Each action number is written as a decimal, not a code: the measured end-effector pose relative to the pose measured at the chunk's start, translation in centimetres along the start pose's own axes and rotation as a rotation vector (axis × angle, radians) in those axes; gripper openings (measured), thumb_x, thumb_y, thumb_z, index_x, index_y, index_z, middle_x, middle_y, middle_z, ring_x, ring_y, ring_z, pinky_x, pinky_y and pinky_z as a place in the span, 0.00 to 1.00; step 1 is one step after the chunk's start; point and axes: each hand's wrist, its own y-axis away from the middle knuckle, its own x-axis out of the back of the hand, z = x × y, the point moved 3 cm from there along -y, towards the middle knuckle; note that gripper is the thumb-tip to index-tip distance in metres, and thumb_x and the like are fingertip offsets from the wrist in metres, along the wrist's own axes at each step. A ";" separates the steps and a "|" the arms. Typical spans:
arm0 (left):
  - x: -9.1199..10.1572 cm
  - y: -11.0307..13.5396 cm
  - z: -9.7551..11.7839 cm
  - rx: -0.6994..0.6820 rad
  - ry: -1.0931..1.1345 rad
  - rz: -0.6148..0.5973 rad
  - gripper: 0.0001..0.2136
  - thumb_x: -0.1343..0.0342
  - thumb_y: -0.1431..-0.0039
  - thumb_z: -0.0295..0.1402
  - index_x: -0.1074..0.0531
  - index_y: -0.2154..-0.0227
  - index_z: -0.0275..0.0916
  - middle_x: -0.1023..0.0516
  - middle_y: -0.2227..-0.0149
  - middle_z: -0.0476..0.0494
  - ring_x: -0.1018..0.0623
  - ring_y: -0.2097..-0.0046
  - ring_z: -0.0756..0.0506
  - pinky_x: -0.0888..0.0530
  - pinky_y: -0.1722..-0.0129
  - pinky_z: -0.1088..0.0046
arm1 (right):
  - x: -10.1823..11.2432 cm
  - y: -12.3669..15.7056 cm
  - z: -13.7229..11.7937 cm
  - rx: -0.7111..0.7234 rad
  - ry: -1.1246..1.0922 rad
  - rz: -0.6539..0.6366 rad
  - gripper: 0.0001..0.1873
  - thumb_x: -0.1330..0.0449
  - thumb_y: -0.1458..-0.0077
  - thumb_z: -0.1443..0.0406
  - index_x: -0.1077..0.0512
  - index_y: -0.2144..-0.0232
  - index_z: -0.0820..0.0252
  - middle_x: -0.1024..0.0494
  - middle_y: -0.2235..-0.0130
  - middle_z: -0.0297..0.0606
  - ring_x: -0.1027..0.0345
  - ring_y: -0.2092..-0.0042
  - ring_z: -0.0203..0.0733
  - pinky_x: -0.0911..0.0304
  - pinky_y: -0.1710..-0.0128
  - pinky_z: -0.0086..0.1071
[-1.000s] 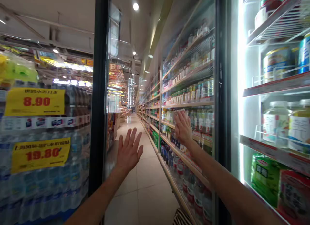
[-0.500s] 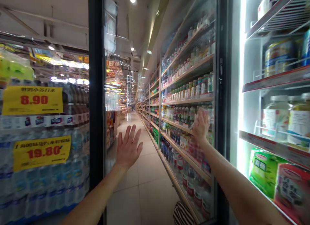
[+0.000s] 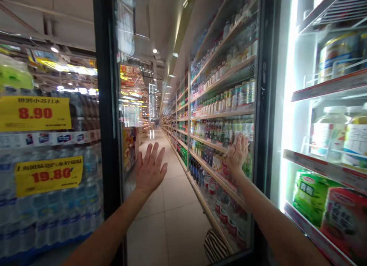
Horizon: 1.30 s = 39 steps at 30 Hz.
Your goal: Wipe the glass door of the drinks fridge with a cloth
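My left hand (image 3: 150,170) is raised with its fingers spread, palm flat towards the glass of the open cooler door on the left (image 3: 129,105). My right hand (image 3: 237,155) lies flat, fingers stretched, on the glass of the right cooler door (image 3: 223,86), close to its black frame (image 3: 262,124). Neither hand grips anything that I can make out. Through the right glass I see long shelves of bottles and cans.
The lit cooler interior at the right holds jars (image 3: 329,132) and green packs (image 3: 311,193) on shelves. Stacked water bottles with yellow price tags (image 3: 48,176) show at the left. A tiled aisle (image 3: 169,205) runs ahead. A striped object (image 3: 215,247) sits low by the right door.
My right hand has slid to the right across the glass, towards the door frame. My left hand has stayed nearly in place with fingers spread.
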 end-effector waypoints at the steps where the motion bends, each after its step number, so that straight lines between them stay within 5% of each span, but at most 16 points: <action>1: 0.0 0.0 0.0 0.000 0.002 -0.003 0.23 0.51 0.40 0.36 0.41 0.42 0.37 0.42 0.38 0.34 0.51 0.34 0.41 0.54 0.37 0.53 | 0.1 0.6 0.1 0.028 -0.003 -0.014 0.28 0.58 0.41 0.65 0.47 0.38 0.59 0.42 0.38 0.49 0.58 0.34 0.48 0.52 0.41 0.54; 5: 0.1 0.0 0.0 0.014 0.012 -0.023 0.23 0.51 0.40 0.36 0.41 0.42 0.38 0.42 0.38 0.35 0.50 0.34 0.40 0.54 0.37 0.53 | 0.5 3.1 0.2 0.310 -0.033 -0.240 0.29 0.55 0.41 0.65 0.49 0.38 0.53 0.42 0.38 0.43 0.58 0.34 0.46 0.53 0.39 0.52; 10: 0.0 0.1 0.1 0.030 0.026 -0.039 0.24 0.51 0.40 0.36 0.41 0.41 0.38 0.43 0.38 0.35 0.52 0.34 0.41 0.54 0.38 0.53 | 1.2 3.4 2.5 -0.041 0.074 0.009 0.29 0.59 0.41 0.65 0.52 0.37 0.61 0.44 0.38 0.52 0.56 0.35 0.52 0.50 0.42 0.57; 12: -0.1 0.2 0.1 0.032 0.028 -0.039 0.24 0.51 0.40 0.36 0.41 0.41 0.38 0.43 0.38 0.35 0.52 0.34 0.41 0.54 0.38 0.53 | 1.2 4.3 1.2 -0.001 0.062 -0.019 0.30 0.58 0.41 0.65 0.52 0.37 0.62 0.45 0.37 0.51 0.58 0.35 0.51 0.50 0.42 0.56; 17: -0.1 0.3 0.0 0.037 0.008 -0.044 0.24 0.52 0.40 0.36 0.41 0.41 0.38 0.43 0.38 0.36 0.51 0.34 0.41 0.55 0.37 0.54 | 1.2 7.3 -3.4 0.452 -0.046 -0.338 0.32 0.53 0.43 0.67 0.52 0.37 0.54 0.42 0.38 0.44 0.59 0.34 0.47 0.53 0.39 0.50; 23: 0.1 0.3 0.2 0.017 -0.003 -0.048 0.23 0.52 0.40 0.35 0.41 0.42 0.38 0.44 0.38 0.36 0.53 0.34 0.42 0.55 0.37 0.54 | 2.1 6.7 -1.9 0.143 0.019 -0.077 0.32 0.57 0.42 0.68 0.56 0.36 0.57 0.46 0.37 0.51 0.62 0.34 0.51 0.51 0.42 0.57; 29: 0.1 0.4 0.1 0.025 0.030 -0.046 0.24 0.50 0.41 0.35 0.42 0.41 0.38 0.44 0.38 0.35 0.53 0.34 0.42 0.54 0.37 0.54 | 2.0 9.4 -5.2 0.515 -0.061 -0.369 0.33 0.52 0.43 0.68 0.54 0.36 0.52 0.40 0.39 0.44 0.58 0.34 0.47 0.51 0.40 0.50; 35: 0.1 0.7 0.2 0.003 0.017 -0.033 0.24 0.50 0.41 0.35 0.42 0.41 0.38 0.43 0.38 0.35 0.53 0.34 0.42 0.55 0.37 0.54 | 1.5 7.6 -5.5 0.231 -0.039 -0.134 0.33 0.54 0.42 0.68 0.58 0.35 0.56 0.46 0.37 0.48 0.61 0.34 0.49 0.53 0.40 0.54; 39: 0.0 0.7 0.1 0.018 0.027 -0.059 0.24 0.50 0.41 0.35 0.41 0.42 0.38 0.44 0.38 0.35 0.53 0.34 0.42 0.56 0.37 0.54 | 1.1 8.0 -7.3 0.494 -0.118 -0.333 0.34 0.53 0.43 0.69 0.55 0.36 0.53 0.40 0.38 0.43 0.59 0.34 0.46 0.56 0.38 0.50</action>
